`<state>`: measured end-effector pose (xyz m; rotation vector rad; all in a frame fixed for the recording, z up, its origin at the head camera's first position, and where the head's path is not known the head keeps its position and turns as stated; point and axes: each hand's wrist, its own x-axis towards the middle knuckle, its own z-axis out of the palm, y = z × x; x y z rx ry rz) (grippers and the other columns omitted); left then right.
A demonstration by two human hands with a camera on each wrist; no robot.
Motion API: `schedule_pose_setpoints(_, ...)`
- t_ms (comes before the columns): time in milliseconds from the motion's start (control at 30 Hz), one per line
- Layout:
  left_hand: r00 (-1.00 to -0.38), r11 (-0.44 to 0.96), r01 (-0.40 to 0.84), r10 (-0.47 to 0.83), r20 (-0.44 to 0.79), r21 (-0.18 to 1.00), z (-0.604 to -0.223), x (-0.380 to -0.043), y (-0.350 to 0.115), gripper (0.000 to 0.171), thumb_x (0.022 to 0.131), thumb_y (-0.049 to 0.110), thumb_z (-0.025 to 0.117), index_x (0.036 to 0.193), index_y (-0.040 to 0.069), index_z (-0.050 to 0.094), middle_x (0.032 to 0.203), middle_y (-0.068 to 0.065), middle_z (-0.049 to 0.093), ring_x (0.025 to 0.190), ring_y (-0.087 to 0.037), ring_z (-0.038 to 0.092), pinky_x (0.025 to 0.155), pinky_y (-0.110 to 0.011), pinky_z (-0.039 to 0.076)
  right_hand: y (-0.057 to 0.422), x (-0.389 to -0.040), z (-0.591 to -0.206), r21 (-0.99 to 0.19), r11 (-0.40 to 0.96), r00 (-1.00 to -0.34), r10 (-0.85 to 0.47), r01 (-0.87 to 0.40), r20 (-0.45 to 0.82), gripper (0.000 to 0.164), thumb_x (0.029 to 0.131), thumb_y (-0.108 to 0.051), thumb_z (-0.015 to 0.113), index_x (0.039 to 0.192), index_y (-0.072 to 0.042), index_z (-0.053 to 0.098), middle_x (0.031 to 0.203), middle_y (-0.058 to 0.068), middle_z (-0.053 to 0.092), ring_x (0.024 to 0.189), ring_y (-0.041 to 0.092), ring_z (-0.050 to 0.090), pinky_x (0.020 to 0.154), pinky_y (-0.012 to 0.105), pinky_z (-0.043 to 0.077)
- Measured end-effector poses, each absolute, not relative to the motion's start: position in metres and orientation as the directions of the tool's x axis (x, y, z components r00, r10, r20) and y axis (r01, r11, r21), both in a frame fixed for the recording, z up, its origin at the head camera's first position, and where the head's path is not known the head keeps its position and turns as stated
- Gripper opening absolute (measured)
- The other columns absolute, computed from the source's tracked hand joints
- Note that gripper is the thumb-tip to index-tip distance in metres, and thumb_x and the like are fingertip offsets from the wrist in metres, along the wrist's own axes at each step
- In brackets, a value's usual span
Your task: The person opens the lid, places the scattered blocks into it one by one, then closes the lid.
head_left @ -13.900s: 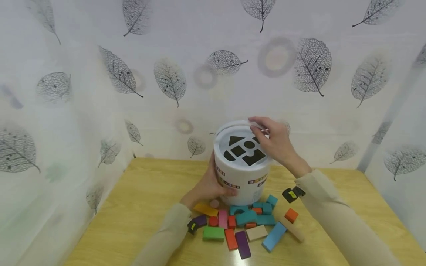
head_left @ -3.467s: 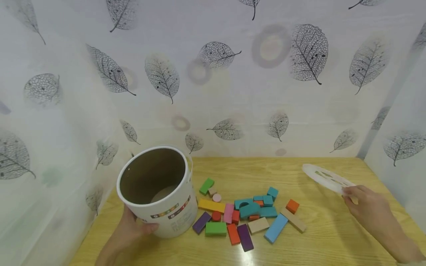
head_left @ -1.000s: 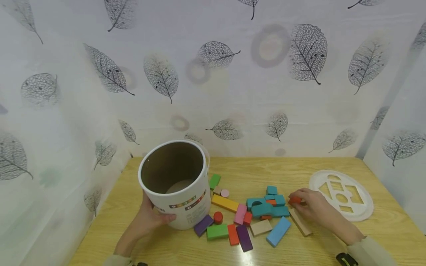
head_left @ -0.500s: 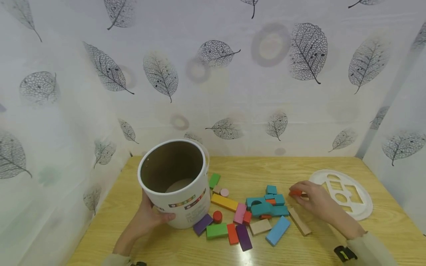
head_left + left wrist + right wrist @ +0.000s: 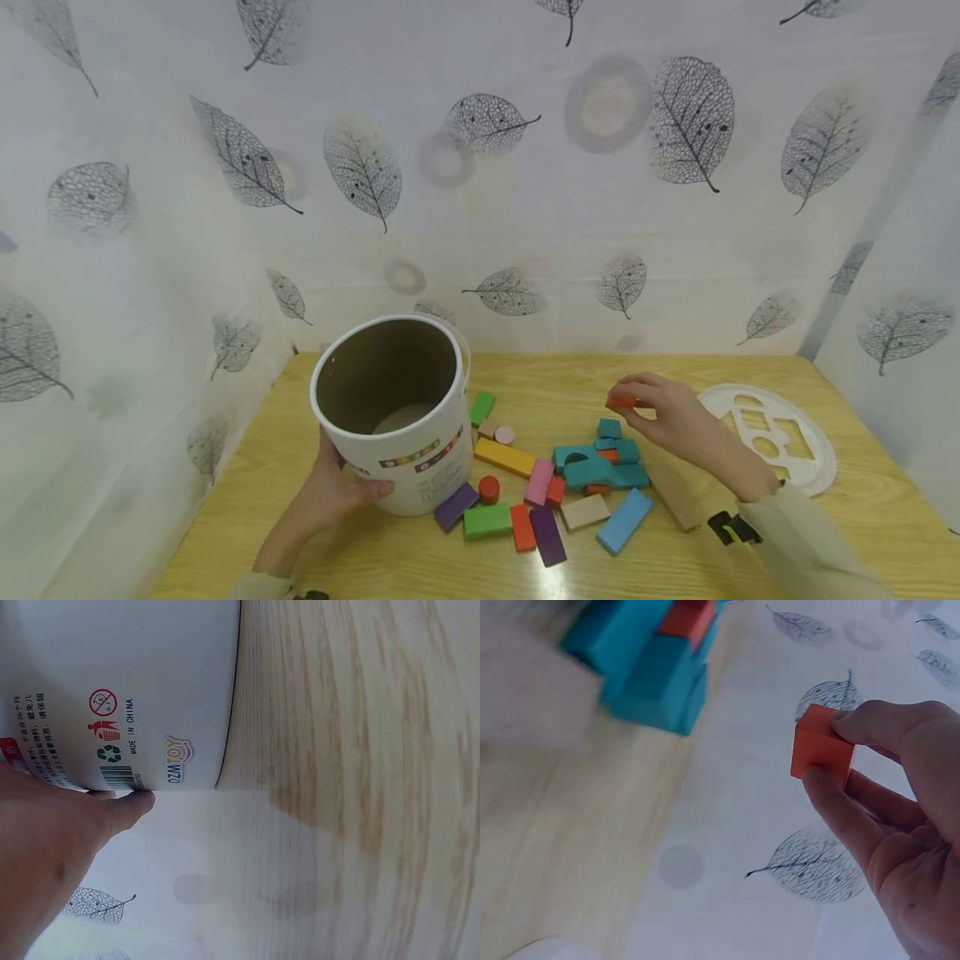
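A small orange-red cube block [image 5: 822,750] is pinched between the thumb and fingers of my right hand [image 5: 675,417], lifted above the table behind the teal blocks. My left hand [image 5: 333,493] holds the side of a white cylindrical bucket [image 5: 408,462], its thumb on the front wall and its fingers hidden behind. The bucket's top is uncovered and faces up, tilted a little toward me; its dark inside shows no blocks. In the left wrist view, fingers lie against the bucket's printed wall [image 5: 172,690]. Teal blocks [image 5: 600,471] lie bunched together below my right hand.
A white lid [image 5: 813,475] with shaped holes lies flat at the right. Several loose blocks spread between bucket and lid, among them a yellow one [image 5: 504,457], a green one [image 5: 487,522], a purple one [image 5: 548,537] and a blue one [image 5: 625,522]. A leaf-patterned curtain [image 5: 525,208] hangs behind.
Earlier the lid was taken off the bucket and laid down at the right, and the bucket went left. My right hand has since picked up the orange-red cube and moved it up and left.
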<state>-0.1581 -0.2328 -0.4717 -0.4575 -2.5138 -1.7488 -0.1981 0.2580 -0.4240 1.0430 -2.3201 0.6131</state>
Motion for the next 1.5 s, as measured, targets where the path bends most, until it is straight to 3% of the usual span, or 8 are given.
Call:
schedule_pose_setpoints(100,-0.959,0.334,0.258,0.206,0.197,0.906,-0.471,-0.157,-0.234,0.139,0.068,0.004,0.091,0.162,0.034,-0.006,0.162,-0.014,0.028,0.138,-0.021,0.046,0.116,-0.052,0.037,0.243,-0.204,-0.414,-0.198,0.532,-0.519,-0.566,-0.824,0.641,0.013,0.090,-0.009,0.078,0.102,-0.007,0.075,0.103,0.010,0.073,0.083,0.021,0.072,0.064,0.025,0.060)
schedule_pose_setpoints(233,-0.958,0.336,0.260,0.209,0.198,0.905,-0.471,-0.158,-0.235,0.141,0.068,0.005,0.091,0.162,0.036,-0.008,0.164,-0.013,0.026,0.139,-0.020,0.045,0.116,-0.054,0.037,0.223,-0.213,-0.399,-0.194,0.488,-0.481,-0.574,-0.851,0.662,0.032,0.103,-0.034,0.055,0.102,-0.009,0.075,0.106,0.009,0.073,0.088,0.022,0.072,0.068,0.026,0.061)
schedule_pose_setpoints(500,-0.958,0.315,0.257,0.207,0.198,0.913,-0.474,-0.158,-0.234,0.141,0.068,0.003,0.091,0.163,0.033,-0.008,0.163,-0.016,0.026,0.141,-0.027,0.044,0.117,-0.059,0.033,0.187,-0.224,-0.377,-0.175,0.392,-0.396,-0.602,-0.903,0.694,0.014,0.096,-0.017,0.071,0.104,-0.005,0.074,0.106,0.010,0.072,0.091,0.023,0.073,0.070,0.031,0.064)
schedule_pose_setpoints(700,-0.959,0.314,0.261,0.195,0.207,0.913,-0.474,-0.157,-0.232,0.141,0.067,0.003,0.092,0.163,0.034,-0.007,0.163,-0.015,0.026,0.141,-0.028,0.043,0.113,-0.026,0.039,0.168,-0.227,-0.366,-0.175,0.369,-0.379,-0.605,-0.913,0.700,0.031,0.077,0.006,0.083,0.104,-0.006,0.075,0.108,0.011,0.072,0.092,0.022,0.073,0.072,0.031,0.065)
schedule_pose_setpoints(800,-0.957,0.316,0.266,0.202,0.210,0.911,-0.475,-0.157,-0.232,0.141,0.067,0.003,0.091,0.163,0.033,-0.007,0.163,-0.015,0.025,0.141,-0.025,0.043,0.110,-0.021,0.038,0.159,-0.226,-0.359,-0.187,0.358,-0.379,-0.602,-0.915,0.703,0.029,0.080,0.004,0.082,0.106,-0.007,0.075,0.111,0.011,0.072,0.093,0.022,0.073,0.074,0.030,0.065)
schedule_pose_setpoints(1100,-0.958,0.333,0.259,0.204,0.199,0.907,-0.475,-0.157,-0.232,0.139,0.068,0.004,0.092,0.163,0.030,-0.006,0.163,-0.017,0.027,0.141,-0.025,0.044,0.116,-0.047,0.038,0.118,-0.238,-0.332,-0.168,0.267,-0.290,-0.529,-0.949,0.798,0.029,0.080,0.003,0.082,0.107,-0.007,0.075,0.111,0.011,0.073,0.106,0.028,0.072,0.082,0.033,0.066)
schedule_pose_setpoints(1333,-0.956,0.333,0.268,0.205,0.208,0.904,-0.475,-0.156,-0.233,0.140,0.067,0.005,0.093,0.163,0.031,-0.005,0.162,-0.018,0.028,0.138,-0.027,0.047,0.111,-0.024,0.041,0.079,-0.242,-0.315,-0.170,0.160,-0.230,-0.526,-0.972,0.819,0.027,0.082,0.001,0.082,0.108,-0.004,0.075,0.110,0.012,0.073,0.104,0.025,0.072,0.087,0.029,0.064)
schedule_pose_setpoints(1500,-0.957,0.337,0.269,0.200,0.211,0.902,-0.475,-0.156,-0.235,0.139,0.067,0.006,0.093,0.164,0.028,-0.004,0.161,-0.019,0.029,0.137,-0.023,0.048,0.110,-0.023,0.042,0.057,-0.242,-0.310,-0.189,0.115,-0.221,-0.558,-0.975,0.800,0.025,0.085,0.000,0.080,0.109,-0.003,0.075,0.112,0.014,0.072,0.101,0.022,0.071,0.084,0.023,0.062)
